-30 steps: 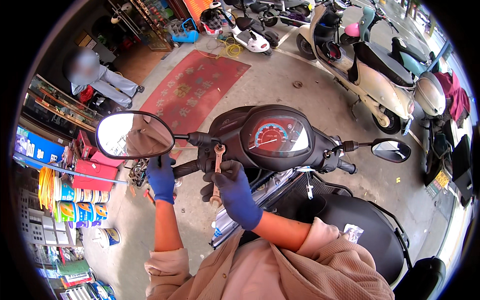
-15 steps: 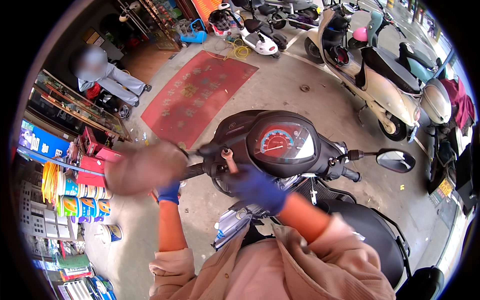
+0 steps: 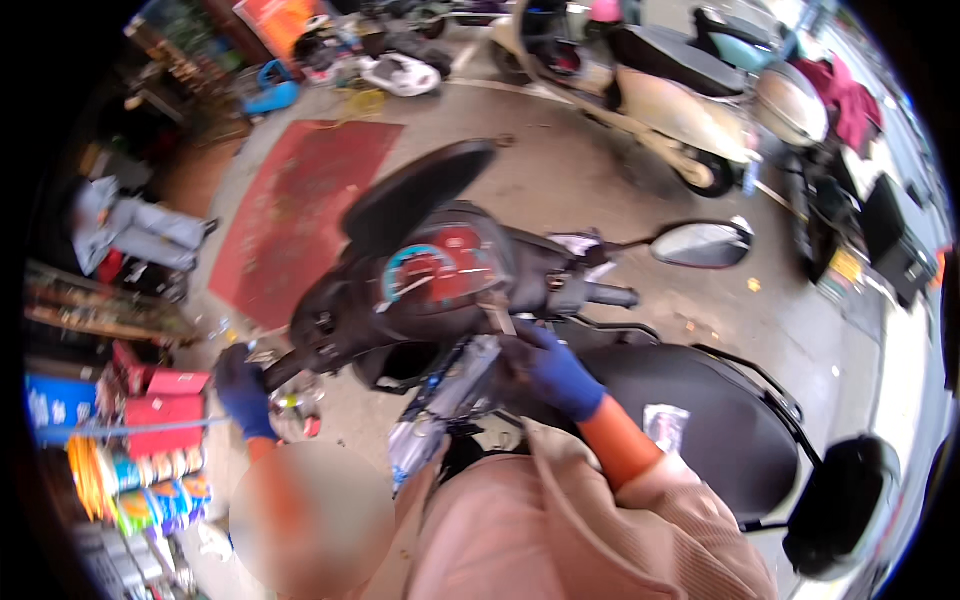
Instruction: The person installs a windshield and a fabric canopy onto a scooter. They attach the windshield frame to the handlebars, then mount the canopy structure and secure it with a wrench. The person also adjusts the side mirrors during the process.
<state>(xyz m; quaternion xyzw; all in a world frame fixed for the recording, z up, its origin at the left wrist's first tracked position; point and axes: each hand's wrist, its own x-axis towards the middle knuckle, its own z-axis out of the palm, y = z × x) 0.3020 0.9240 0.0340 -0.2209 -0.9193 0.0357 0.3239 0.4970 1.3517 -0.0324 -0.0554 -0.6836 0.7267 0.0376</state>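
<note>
My left hand (image 3: pixel 241 388), in a blue glove, is closed round the outer end of the scooter's left handlebar grip (image 3: pixel 284 371). My right hand (image 3: pixel 553 372), also gloved, grips a metal wrench (image 3: pixel 498 316) whose head points up by the lower edge of the round dashboard (image 3: pixel 440 272). Motion blur smears the wrench, and the glove hides its lower part. Beyond the dashboard a dark, blade-shaped part (image 3: pixel 415 196), looking like a mirror's back, slants up to the right. A hazy round patch covers part of my left forearm.
The right mirror (image 3: pixel 703 244) sticks out on its stem. On the black seat (image 3: pixel 690 480) lies a small silvery packet (image 3: pixel 664 428). Parked scooters (image 3: pixel 680 110) stand at the far right. A red mat (image 3: pixel 300 215), a seated person (image 3: pixel 150 230) and stacked paint buckets (image 3: pixel 165 500) are at left.
My left hand has moved down and left to the grip. The right hand and wrench have come away from the mirror-stem area toward the right. The handlebar looks turned, and the view has shifted.
</note>
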